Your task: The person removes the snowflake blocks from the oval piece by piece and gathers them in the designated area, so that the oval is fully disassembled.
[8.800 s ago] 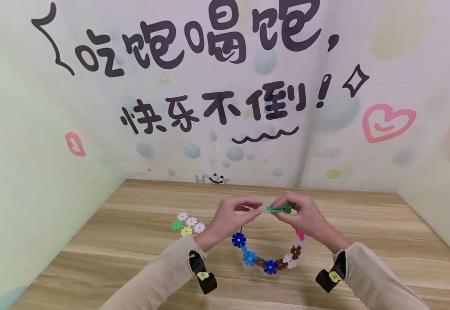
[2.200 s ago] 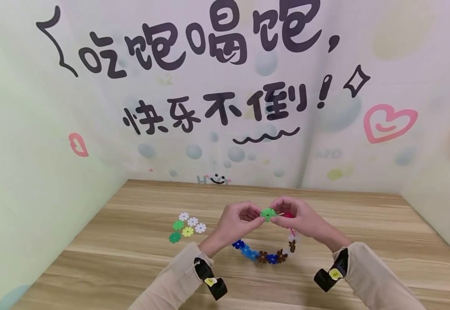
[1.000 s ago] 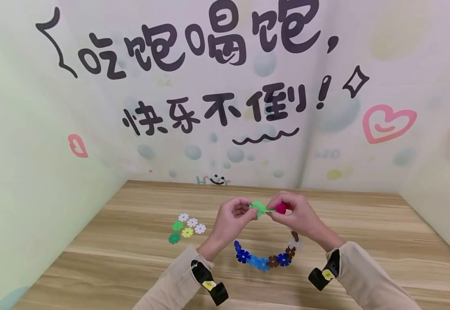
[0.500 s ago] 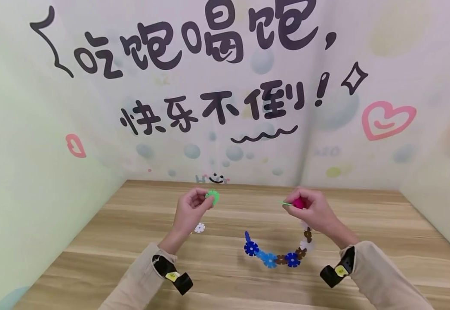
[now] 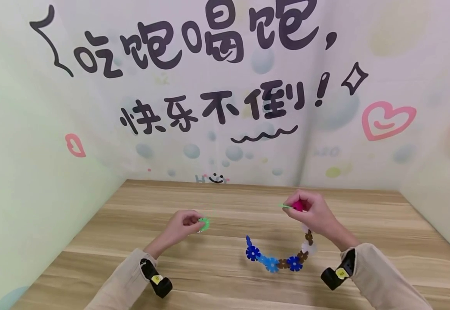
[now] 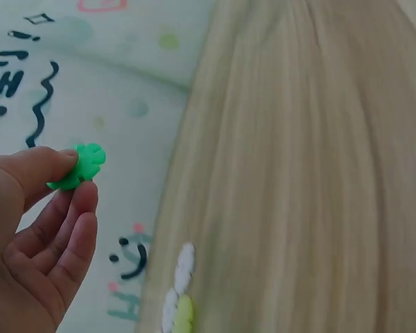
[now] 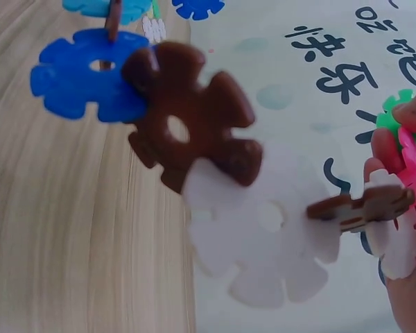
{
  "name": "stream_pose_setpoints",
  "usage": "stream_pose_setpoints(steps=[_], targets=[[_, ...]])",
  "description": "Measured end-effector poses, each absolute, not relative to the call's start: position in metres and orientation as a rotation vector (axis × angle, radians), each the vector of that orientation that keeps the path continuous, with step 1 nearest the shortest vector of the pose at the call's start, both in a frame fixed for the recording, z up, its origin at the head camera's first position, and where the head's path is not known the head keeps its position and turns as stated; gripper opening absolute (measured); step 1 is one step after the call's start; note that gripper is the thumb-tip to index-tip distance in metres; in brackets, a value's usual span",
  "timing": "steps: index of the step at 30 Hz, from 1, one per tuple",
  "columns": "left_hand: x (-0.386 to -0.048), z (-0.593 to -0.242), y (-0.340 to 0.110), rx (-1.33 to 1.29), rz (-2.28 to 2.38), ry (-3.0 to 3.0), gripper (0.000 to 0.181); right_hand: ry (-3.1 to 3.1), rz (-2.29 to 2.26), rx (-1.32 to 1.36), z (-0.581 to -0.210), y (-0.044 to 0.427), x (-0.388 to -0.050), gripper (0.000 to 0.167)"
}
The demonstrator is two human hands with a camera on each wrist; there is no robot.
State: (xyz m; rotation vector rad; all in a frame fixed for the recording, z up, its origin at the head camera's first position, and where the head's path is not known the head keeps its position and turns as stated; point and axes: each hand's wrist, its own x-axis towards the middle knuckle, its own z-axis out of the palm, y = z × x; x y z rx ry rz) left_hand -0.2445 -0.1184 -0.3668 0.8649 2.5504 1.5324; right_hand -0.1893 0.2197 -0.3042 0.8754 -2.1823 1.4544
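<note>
Left hand [image 5: 183, 226] pinches a light-green, flower-shaped plastic disc [image 6: 90, 161] above the wood-grain tabletop [image 5: 240, 206], having just carried it well apart from the curved chain of multicoloured notched plastic discs [image 5: 276, 263], apparently leaving that chain one link shorter. Slightly farther, the right hand [image 5: 315, 212] grips the chain's pink-and-green end [image 5: 298, 206]. Beyond rises a white, black-lettered backdrop [image 5: 194, 79].

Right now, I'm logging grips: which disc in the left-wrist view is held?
The green disc, pinched by the left hand; white discs and yellow disc lie on the table.
</note>
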Motion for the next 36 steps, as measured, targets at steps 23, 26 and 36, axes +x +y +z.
stream_pose_setpoints(steps=[23, 26, 36], targets=[[-0.259, -0.401, -0.148, 0.876, 1.19, 2.651, 0.018, -2.236, 1.428, 0.866, -0.303, 0.217, -0.187, 0.016], [-0.26, -0.403, -0.147, 0.883, 1.166, 2.673, 0.019, -2.235, 1.429, 0.868, -0.302, 0.217, -0.187, 0.016], [-0.258, -0.403, -0.143, 0.9, 1.077, 2.789, 0.016, -2.23, 1.441, 0.871, -0.304, 0.217, -0.187, 0.017]])
